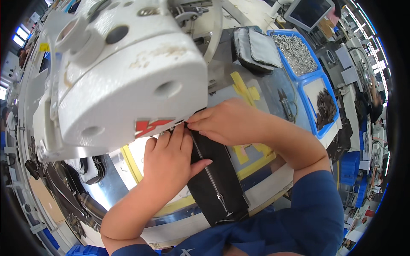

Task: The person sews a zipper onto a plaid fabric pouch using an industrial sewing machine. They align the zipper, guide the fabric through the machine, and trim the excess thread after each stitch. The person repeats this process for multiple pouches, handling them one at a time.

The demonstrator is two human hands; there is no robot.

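Observation:
A long black fabric panel [224,173] with a metal zipper [206,168] down its length lies on the sewing table, its near end close to my body. The white head of a sewing machine [132,91] looms over its far end and hides the needle area. Flat on the panel's left side rests my left hand [168,162], fingers stretched toward the machine and thumb out across the zipper. My right hand [230,121] has its fingertips pressed together on the panel's far end, right beside the machine head. The zipper's pull sits near the close end.
To the right, a blue divided tray [304,78] holds many metal clasps [297,53] and dark brown pieces [326,109]. Thread snips [285,102] lie beside it. Grey-and-black pouches [258,49] are stacked farther back. Yellow tape [256,164] marks the tabletop; dark fabric strips [64,183] hang at left.

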